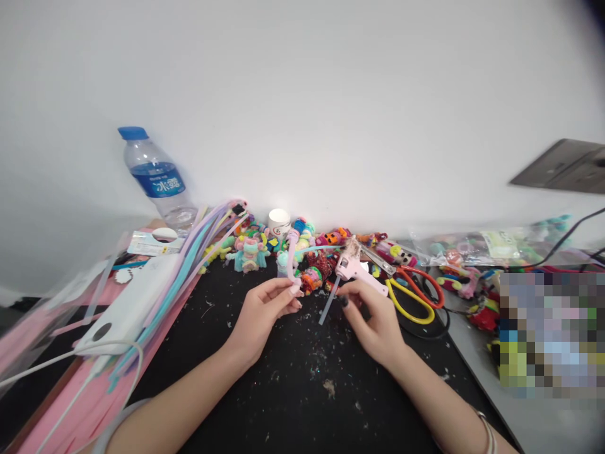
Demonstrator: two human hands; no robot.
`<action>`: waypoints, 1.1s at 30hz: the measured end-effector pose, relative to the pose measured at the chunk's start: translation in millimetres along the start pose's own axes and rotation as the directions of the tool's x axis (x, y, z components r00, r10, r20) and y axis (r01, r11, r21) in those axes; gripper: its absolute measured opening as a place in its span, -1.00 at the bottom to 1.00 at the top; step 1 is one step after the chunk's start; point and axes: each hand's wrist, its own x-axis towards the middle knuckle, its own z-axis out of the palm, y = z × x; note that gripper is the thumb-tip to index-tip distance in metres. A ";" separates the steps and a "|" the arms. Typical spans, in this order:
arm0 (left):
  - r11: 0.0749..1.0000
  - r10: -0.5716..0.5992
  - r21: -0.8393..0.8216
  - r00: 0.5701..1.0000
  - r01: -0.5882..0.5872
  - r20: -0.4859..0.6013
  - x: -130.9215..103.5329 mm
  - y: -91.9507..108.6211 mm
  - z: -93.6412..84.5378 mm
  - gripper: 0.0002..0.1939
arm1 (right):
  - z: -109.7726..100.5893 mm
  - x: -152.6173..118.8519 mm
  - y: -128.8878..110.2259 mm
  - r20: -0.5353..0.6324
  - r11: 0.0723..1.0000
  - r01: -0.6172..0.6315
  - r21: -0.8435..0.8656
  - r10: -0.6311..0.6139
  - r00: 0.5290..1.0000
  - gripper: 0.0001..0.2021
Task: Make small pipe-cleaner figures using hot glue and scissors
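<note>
My left hand [267,309] pinches the lower end of a lilac fuzzy stem [292,255], which stands upright and has a blue coil near its top. To the right, my right hand [373,318] is bent with thumb and fingertips close together; whatever lies between them, if anything, is too small to make out. Close to its fingertips a translucent glue stick [328,307] sticks out from a pink glue gun [352,266]. Small colourful fuzzy figures [249,253] sit behind both hands.
Scissors [413,295] with yellow and orange handles lie right of the glue gun. Bundled pastel stems [182,277] and a water bottle [158,180] are at left. A white cup [279,222] stands behind. At right is a clear bag [466,247]. The black table [302,403] bears small scraps.
</note>
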 end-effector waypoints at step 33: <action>0.995 0.028 0.098 0.997 -0.021 -0.066 0.3 -3.3 0.2 -0.84 | -14.8 4.5 26.4 0.120 0.974 -0.148 0.169 0.129 0.984 -0.79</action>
